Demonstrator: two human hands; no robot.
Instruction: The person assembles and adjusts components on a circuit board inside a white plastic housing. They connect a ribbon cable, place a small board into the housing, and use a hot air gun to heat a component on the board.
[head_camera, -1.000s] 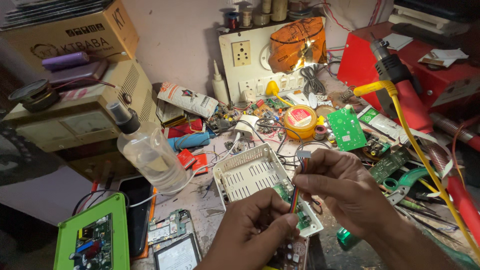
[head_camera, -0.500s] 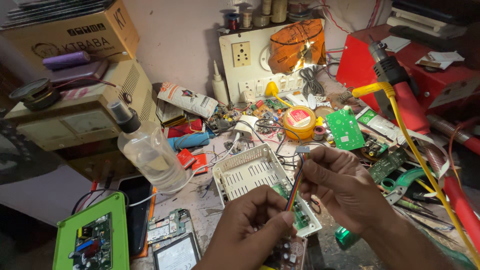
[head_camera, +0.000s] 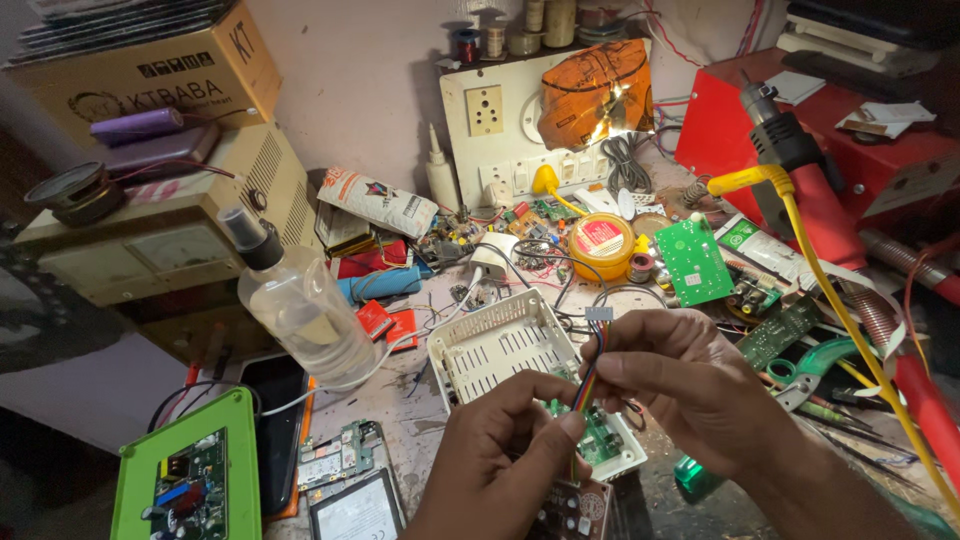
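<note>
Nearest the camera, the left hand (head_camera: 500, 460) pinches the lower end of a multicoloured ribbon cable (head_camera: 590, 375) against a small green circuit board (head_camera: 598, 440) that sits in the near corner of a white vented plastic case (head_camera: 500, 345). The right hand (head_camera: 690, 385) is closed on the upper part of that same cable, its white connector (head_camera: 599, 313) sticking up free above the fingers. As it looks, the board is already seated in the case, while the cable is not yet plugged in at its top end and no cover is on the case.

At the near left lies one green-framed board (head_camera: 185, 480); beside it stands one clear spray bottle (head_camera: 300, 305). Farther right lie one loose green circuit board (head_camera: 693, 262) and one round yellow tin (head_camera: 600, 243). Along the right edge of the table (head_camera: 420, 420) runs one yellow cord (head_camera: 850, 320). Farthest back, one white socket panel (head_camera: 490, 125) leans on the wall.
</note>
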